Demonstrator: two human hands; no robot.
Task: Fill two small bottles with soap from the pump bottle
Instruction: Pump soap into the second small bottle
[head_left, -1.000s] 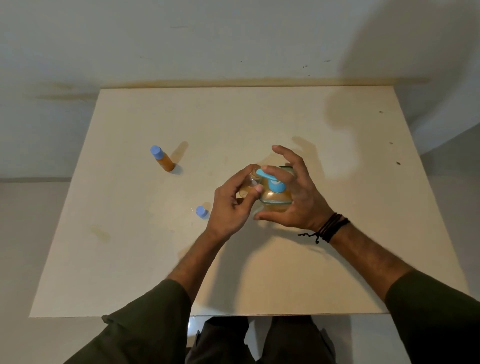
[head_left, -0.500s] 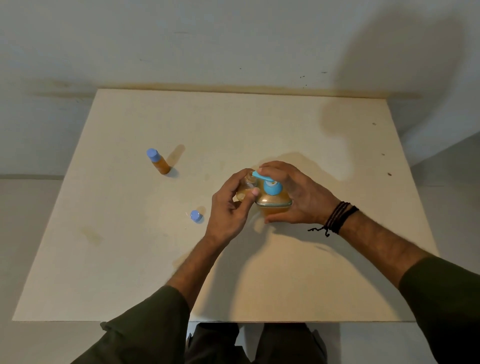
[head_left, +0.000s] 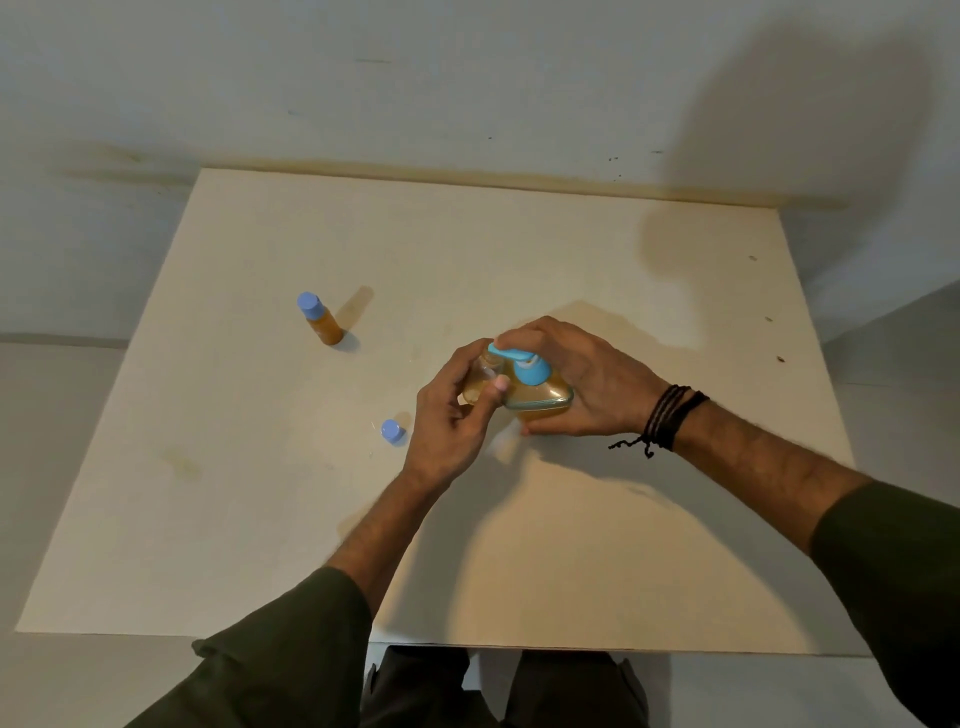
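A pump bottle (head_left: 540, 400) of amber soap with a light blue pump head stands mid-table. My right hand (head_left: 587, 379) wraps round it from the right, fingers pressing on the pump head. My left hand (head_left: 452, 415) holds a small uncapped bottle (head_left: 480, 382) under the spout; the bottle is mostly hidden by my fingers and shows amber soap inside. A loose blue cap (head_left: 392, 431) lies just left of my left hand. Another small bottle (head_left: 319, 319), filled with amber soap and capped blue, stands upright at the far left.
The pale table (head_left: 260, 519) backs against a white wall. Its front edge runs close to my lap. A faint stain marks the near left of the tabletop.
My right hand's fingers, raised and spread a second ago, have come down onto the pump head. The left hand keeps the small bottle at the spout.
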